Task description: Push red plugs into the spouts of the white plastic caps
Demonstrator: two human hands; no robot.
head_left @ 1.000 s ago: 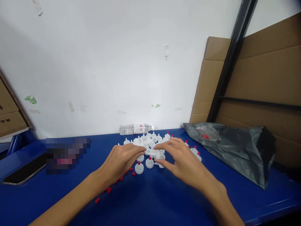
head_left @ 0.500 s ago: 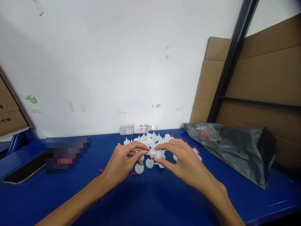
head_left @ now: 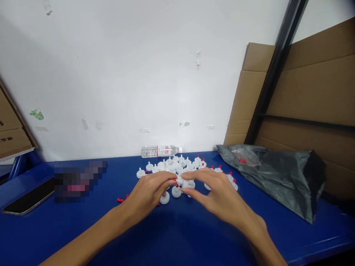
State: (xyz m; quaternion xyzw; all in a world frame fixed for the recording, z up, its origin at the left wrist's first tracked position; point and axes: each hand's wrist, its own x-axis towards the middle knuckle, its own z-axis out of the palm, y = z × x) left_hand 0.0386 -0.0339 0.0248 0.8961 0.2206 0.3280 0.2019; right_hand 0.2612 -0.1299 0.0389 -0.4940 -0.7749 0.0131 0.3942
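Note:
My left hand (head_left: 154,188) pinches a small red tip cap (head_left: 174,179) between thumb and fingers. Opposite it, my right hand (head_left: 220,188) grips a white nozzle lid (head_left: 185,183) by its wide base, with the spout pointing left. The red cap is at the end of that spout; how far it sits on is too small to tell. Behind and below my fingers stands a cluster of white nozzle lids (head_left: 169,161) with bare spouts. A lid with a red tip (head_left: 176,191) is just under my hands, and other red-tipped lids (head_left: 219,169) are on the right.
Loose red caps (head_left: 120,200) lie left of my left wrist. A clear bottle (head_left: 163,152) lies against the wall. On the right is a dark plastic bag (head_left: 285,177) beneath cardboard (head_left: 316,88). A phone (head_left: 30,196) and a blurred-out item (head_left: 79,183) are at left.
My left hand has shifted slightly right and its fingers have drawn in around the red cap, at the spout. My right hand stays nearly in place, holding the lid.

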